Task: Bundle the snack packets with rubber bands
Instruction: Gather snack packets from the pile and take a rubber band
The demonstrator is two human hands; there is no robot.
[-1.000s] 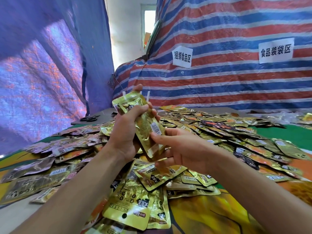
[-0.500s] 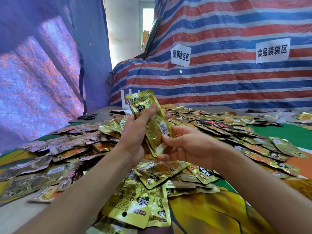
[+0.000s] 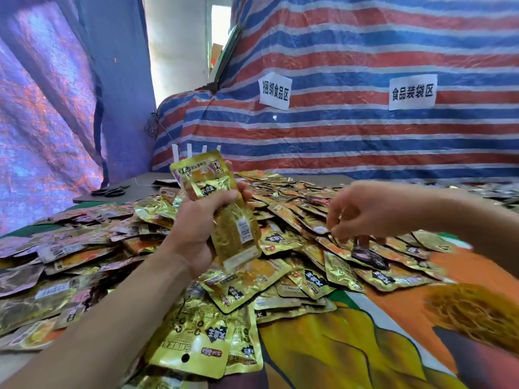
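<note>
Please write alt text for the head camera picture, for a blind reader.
A person's left hand grips a stack of gold snack packets, while the right hand reaches down to the loose packets heaped on the table. A striped tarpaulin hangs behind.

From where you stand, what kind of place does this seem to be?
Probably a makeshift food-packing workshop: striped tarpaulin walls, a food-bundling zone sign, a food-bagging zone sign, and a table heaped with gold snack packets.

Loose gold foil snack packets point(image 3: 280, 240) blanket the middle and left; printed orange tablecloth point(image 3: 351, 341) shows uncovered at the near right (black scissors point(image 3: 108, 191) lie at the far left edge).
</note>
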